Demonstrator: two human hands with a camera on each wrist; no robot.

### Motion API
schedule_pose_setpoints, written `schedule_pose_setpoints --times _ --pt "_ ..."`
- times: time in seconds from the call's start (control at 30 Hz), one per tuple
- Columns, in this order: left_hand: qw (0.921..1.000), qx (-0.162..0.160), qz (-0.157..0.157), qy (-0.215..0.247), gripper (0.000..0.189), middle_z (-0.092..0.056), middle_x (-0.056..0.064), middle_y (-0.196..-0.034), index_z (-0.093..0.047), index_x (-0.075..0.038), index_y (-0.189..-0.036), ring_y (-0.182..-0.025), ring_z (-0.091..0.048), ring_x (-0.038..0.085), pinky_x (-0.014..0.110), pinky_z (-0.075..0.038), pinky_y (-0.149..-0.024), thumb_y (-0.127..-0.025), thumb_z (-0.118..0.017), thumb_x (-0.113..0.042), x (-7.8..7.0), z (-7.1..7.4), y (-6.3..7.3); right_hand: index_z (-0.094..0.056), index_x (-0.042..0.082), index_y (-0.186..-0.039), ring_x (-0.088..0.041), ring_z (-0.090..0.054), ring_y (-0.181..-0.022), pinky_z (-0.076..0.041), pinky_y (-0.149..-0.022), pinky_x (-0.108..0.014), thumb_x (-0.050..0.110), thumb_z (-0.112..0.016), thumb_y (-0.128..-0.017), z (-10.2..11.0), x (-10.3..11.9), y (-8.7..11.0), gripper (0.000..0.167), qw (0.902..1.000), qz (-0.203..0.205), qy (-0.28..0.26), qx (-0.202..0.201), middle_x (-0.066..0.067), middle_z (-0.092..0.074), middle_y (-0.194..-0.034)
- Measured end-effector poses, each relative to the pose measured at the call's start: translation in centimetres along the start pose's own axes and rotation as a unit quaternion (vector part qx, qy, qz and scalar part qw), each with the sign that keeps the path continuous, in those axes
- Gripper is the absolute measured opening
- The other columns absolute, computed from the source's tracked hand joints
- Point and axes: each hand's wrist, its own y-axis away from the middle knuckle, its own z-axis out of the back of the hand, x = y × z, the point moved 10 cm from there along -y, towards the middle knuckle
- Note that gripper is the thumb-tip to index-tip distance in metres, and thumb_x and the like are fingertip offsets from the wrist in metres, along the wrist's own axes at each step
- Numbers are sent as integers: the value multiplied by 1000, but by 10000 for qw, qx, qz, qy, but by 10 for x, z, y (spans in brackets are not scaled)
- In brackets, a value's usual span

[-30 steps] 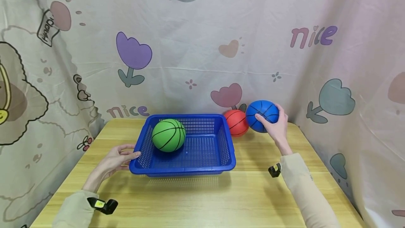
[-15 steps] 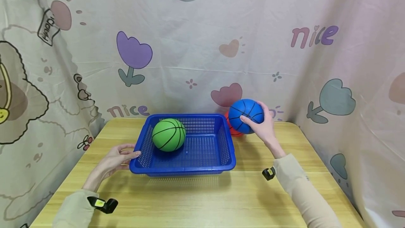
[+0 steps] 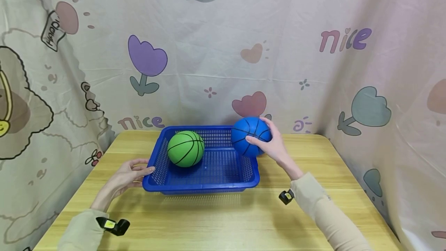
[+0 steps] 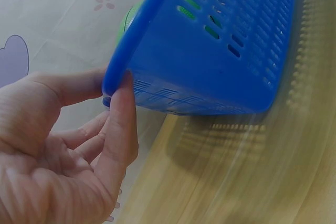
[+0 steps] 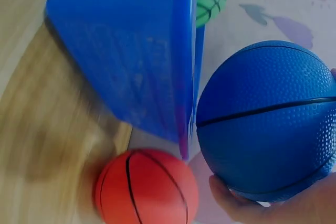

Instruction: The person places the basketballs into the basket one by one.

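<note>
In the head view a blue plastic basket (image 3: 205,186) with mesh sides stands on the table. My left hand (image 3: 123,175) pinches its left rim between thumb and fingers; the left wrist view shows the grip on the rim (image 4: 116,69) closely. A green toy basketball (image 3: 186,149) lies inside, at the basket's left. My right hand (image 3: 275,144) grips a blue toy basketball (image 3: 250,134) from its right side, held up over the basket's back right corner. In the right wrist view a red toy basketball (image 5: 147,188) rests on the table beside the basket; the blue ball hides it from the head view.
The wooden table (image 3: 209,227) reaches back to a patterned cloth curtain (image 3: 209,61), which also hangs at both sides. Small black wrist cameras sit on both sleeves.
My right hand has carried the blue basketball leftward, past the red one, to over the basket's right end. The left hand, the basket and the green ball have stayed in place.
</note>
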Motion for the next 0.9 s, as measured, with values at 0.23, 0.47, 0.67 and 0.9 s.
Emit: schedule_pose_setpoints --times 0.23,0.47,0.67,0.9 --pt "10000 -7 -7 4 75 -58 28 -133 -23 11 -151 -92 -71 14 37 -63 -81 -100 -63 -25 1 0 0 -40 31 -148 -39 -46 -135 -48 -105 -62 39 -83 -81 -29 5 10 81 9988 -177 -94 439 -8 -42 -151" --pt "10000 -20 -2 21 75 -58 26 -132 -22 11 -151 -93 -71 14 37 -63 -81 -100 -63 -25 1 0 1 -41 33 -148 -36 -47 -136 -46 -107 -61 44 -82 -81 -55 6 16 80 9971 -275 38 712 -7 -43 -154" --pt "10000 -29 4 8 75 -58 27 -132 -23 11 -151 -93 -71 14 37 -63 -81 -100 -64 -26 2 0 0 -43 33 -148 -34 -45 -139 -41 -112 -62 45 -83 -80 -74 6 20 80 9946 -374 -64 964 -5 -44 -154" --pt "10000 -36 -7 -23 75 -57 28 -133 -23 11 -151 -94 -71 14 38 -63 -81 -100 -64 -26 2 0 0 -43 31 -147 -33 -37 -145 -33 -115 -67 47 -83 -79 -90 6 23 81 9917 -405 -37 1219 -2 -38 -159"
